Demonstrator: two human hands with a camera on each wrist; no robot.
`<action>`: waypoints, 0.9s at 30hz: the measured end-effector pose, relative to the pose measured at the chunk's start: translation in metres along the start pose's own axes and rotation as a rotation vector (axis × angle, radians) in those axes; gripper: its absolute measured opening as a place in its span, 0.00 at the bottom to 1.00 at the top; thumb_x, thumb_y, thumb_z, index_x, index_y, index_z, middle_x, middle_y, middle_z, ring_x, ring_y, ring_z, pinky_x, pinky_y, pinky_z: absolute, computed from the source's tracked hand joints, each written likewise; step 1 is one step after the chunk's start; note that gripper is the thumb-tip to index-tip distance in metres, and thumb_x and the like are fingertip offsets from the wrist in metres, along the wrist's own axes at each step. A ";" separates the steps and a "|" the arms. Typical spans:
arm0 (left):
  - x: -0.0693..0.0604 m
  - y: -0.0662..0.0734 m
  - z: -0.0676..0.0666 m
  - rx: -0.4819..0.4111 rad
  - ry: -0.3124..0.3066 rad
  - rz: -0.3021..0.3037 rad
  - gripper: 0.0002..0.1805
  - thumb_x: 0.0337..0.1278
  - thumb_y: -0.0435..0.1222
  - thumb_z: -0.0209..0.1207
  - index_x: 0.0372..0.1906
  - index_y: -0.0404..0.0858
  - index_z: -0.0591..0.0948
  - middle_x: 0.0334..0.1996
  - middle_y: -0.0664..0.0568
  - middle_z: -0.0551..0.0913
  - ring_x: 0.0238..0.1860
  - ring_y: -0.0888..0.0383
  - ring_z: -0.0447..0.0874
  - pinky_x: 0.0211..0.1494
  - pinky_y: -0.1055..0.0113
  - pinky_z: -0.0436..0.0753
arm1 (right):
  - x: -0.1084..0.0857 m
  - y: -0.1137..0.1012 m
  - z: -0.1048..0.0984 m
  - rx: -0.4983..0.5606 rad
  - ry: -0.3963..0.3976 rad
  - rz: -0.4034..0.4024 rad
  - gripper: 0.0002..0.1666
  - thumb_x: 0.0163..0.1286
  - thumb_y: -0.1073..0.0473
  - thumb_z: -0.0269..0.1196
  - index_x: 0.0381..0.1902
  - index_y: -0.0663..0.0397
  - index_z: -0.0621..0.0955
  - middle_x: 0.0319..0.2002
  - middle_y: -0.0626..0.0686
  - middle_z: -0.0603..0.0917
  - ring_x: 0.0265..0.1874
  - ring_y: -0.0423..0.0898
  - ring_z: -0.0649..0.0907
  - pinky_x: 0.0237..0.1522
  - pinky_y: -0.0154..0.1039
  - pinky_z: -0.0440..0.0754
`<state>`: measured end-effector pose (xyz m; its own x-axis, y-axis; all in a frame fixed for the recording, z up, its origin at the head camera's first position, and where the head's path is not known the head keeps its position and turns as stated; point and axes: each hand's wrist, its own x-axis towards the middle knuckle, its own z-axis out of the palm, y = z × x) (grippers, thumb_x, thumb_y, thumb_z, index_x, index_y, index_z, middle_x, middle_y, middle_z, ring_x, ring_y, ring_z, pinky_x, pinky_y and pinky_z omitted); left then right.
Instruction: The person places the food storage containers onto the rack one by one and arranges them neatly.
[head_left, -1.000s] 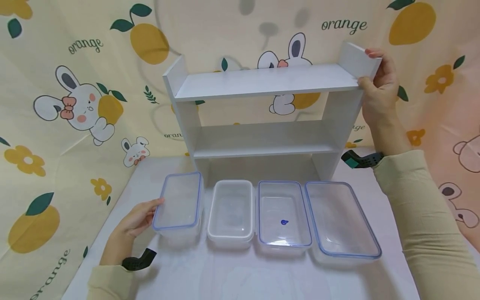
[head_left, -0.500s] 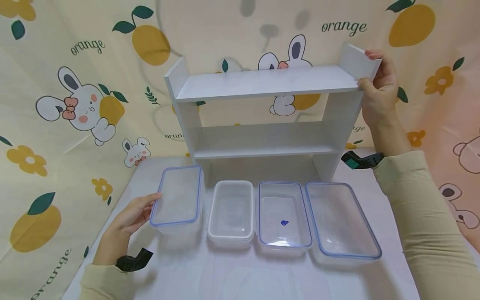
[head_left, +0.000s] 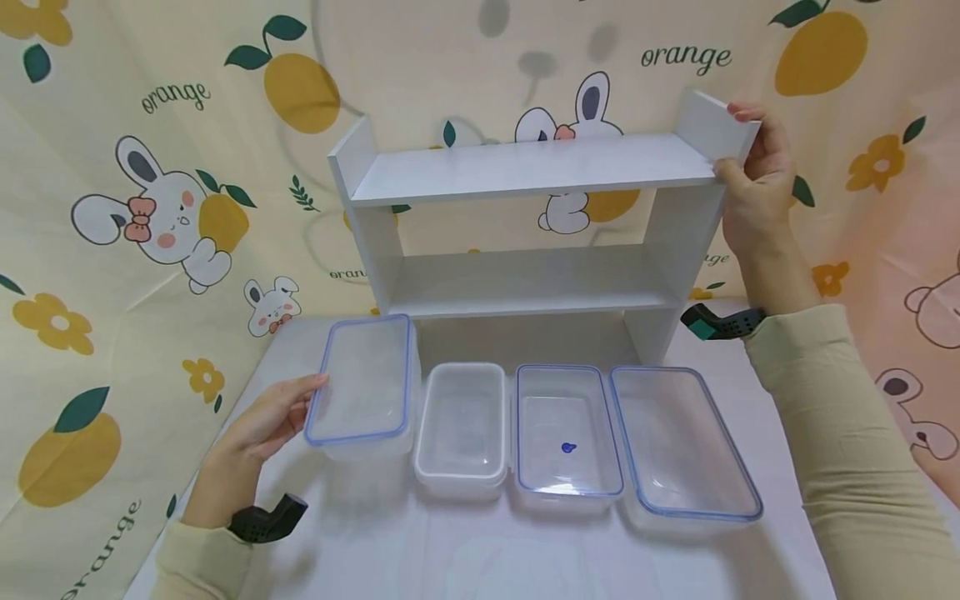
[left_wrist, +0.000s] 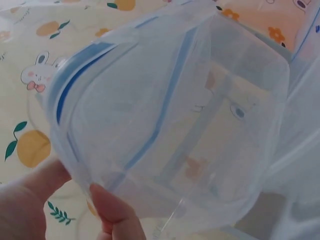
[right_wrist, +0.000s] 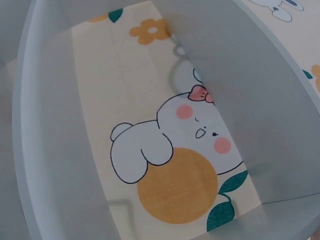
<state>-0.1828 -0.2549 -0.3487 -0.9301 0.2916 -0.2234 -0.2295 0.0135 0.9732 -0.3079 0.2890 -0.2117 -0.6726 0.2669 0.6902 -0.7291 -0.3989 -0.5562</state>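
i think it's the lifting bit: the left hand (head_left: 258, 425) pinches a box (head_left: 363, 379) at eight o'clock from the rack (head_left: 532, 167). the right hand (head_left: 761, 187) grips the rack's two o'clock corner. next needs steady holding.

The shelf unit (head_left: 525, 169) and tabletop (head_left: 540, 554) are white. The leftmost container (head_left: 366, 379), third container (head_left: 567, 417) and rightmost container (head_left: 682, 442) are clear and blue-rimmed, the second container (head_left: 462, 425) whitish-rimmed. The cream backdrop (head_left: 420, 58) bears orange fruit (head_left: 302, 93), green leaves (head_left: 82, 410) and white rabbits (head_left: 175, 221); the sleeves (head_left: 870, 450) are pale khaki.
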 end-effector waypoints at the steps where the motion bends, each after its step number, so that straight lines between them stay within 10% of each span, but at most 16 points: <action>1: 0.000 0.002 0.001 0.000 -0.003 0.003 0.11 0.72 0.41 0.48 0.35 0.49 0.79 0.31 0.65 0.82 0.34 0.71 0.79 0.40 0.77 0.82 | 0.000 0.000 0.000 0.002 -0.006 -0.005 0.25 0.59 0.87 0.48 0.46 0.61 0.76 0.58 0.55 0.75 0.61 0.51 0.70 0.73 0.40 0.67; 27: -0.001 0.037 0.036 -0.025 0.010 0.049 0.08 0.70 0.43 0.50 0.40 0.48 0.79 0.36 0.64 0.84 0.38 0.70 0.81 0.44 0.77 0.83 | 0.000 -0.002 0.000 -0.005 -0.010 0.010 0.25 0.60 0.87 0.48 0.46 0.60 0.77 0.58 0.55 0.75 0.62 0.51 0.69 0.73 0.41 0.67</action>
<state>-0.1799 -0.2205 -0.3100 -0.9431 0.2819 -0.1766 -0.1910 -0.0242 0.9813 -0.3062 0.2892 -0.2108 -0.6790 0.2544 0.6887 -0.7226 -0.3974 -0.5656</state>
